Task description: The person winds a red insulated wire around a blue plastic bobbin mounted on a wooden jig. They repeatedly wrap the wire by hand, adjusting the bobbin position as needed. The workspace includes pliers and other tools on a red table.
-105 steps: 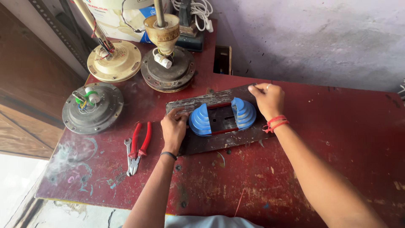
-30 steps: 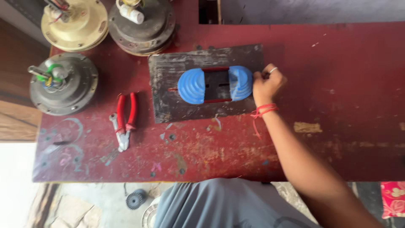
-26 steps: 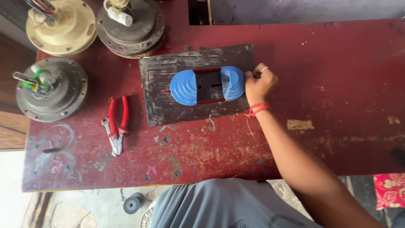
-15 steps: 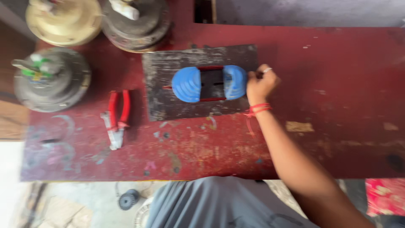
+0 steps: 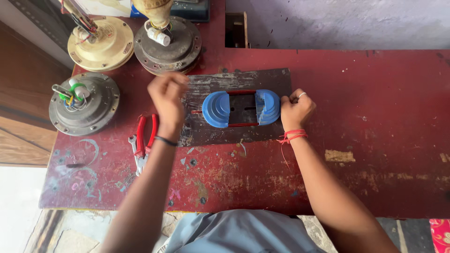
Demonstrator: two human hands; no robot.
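Head view, looking straight down on a worn red desk (image 5: 375, 154). A dark rectangular board (image 5: 206, 129) lies at about 12 o'clock from the person's body, and on it sits a winding form of two blue stepped half-rounds (image 5: 241, 108) joined by thin red rods, a dark gap between them.

The right hand (image 5: 295, 111) is at the 3 o'clock end of the blue form, touching its right half-round and the board's edge; its fingers are curled in tight, a ring on one, a red thread round the wrist. Whether they pinch anything cannot be told.

The left hand (image 5: 168, 100) is raised over the board's 9 o'clock edge, blurred, a dark band at the wrist. Its fingers are bunched, and I cannot tell if they hold something.

Red-handled pliers (image 5: 143, 143) lie on the desk just beside the left forearm, at 9 o'clock of the board. Three fan motors stand at 10 to 11 o'clock: a grey one with green wires (image 5: 84, 103), a cream one (image 5: 101, 44) and a dark one (image 5: 168, 44).
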